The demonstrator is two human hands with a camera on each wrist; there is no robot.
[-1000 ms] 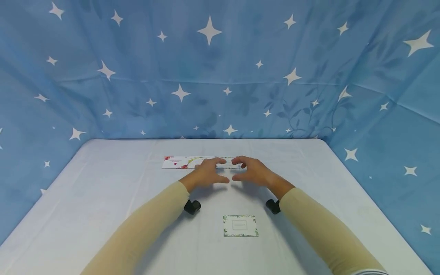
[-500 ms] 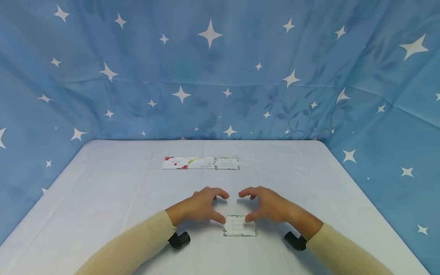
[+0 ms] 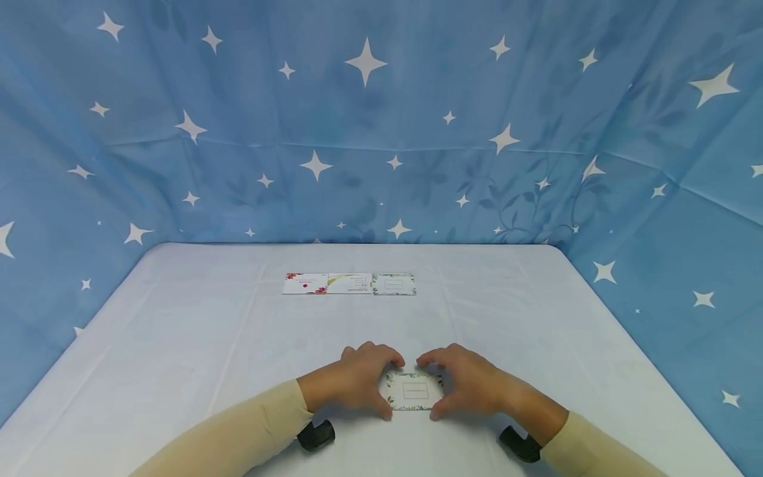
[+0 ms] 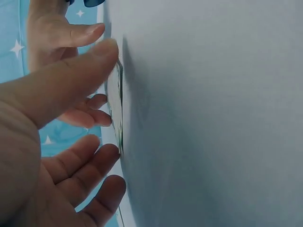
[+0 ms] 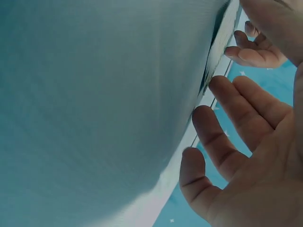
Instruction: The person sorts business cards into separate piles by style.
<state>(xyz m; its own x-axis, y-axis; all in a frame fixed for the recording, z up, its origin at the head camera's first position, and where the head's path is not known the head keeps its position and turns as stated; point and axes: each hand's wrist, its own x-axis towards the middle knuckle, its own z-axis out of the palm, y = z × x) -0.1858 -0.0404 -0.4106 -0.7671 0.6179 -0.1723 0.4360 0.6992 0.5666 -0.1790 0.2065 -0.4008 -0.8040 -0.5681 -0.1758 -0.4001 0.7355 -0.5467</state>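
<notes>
A white card (image 3: 415,391) with a green leafy border and a small framed label lies on the table near me. My left hand (image 3: 363,379) curves about its left end, thumb by the near edge and fingertips by the far edge. The right hand (image 3: 473,381) mirrors this at the right end. In the head view both index fingertips sit slightly beyond the far edge. The left wrist view shows the card (image 4: 115,106) edge-on between thumb and fingers, which are spread apart. From the right wrist, the card (image 5: 220,45) is partly covered by the thumb; firm contact is unclear.
Farther back, a row of cards lies side by side: one with red flowers (image 3: 305,283), one with a yellow-green curve (image 3: 349,283), and one with a leafy border (image 3: 394,284). A white cloth covers the table (image 3: 179,344). A blue starry curtain (image 3: 381,119) hangs behind.
Both hands have drawn back from the far row of cards toward me and lowered around the near leafy card. That card and the row have stayed in place.
</notes>
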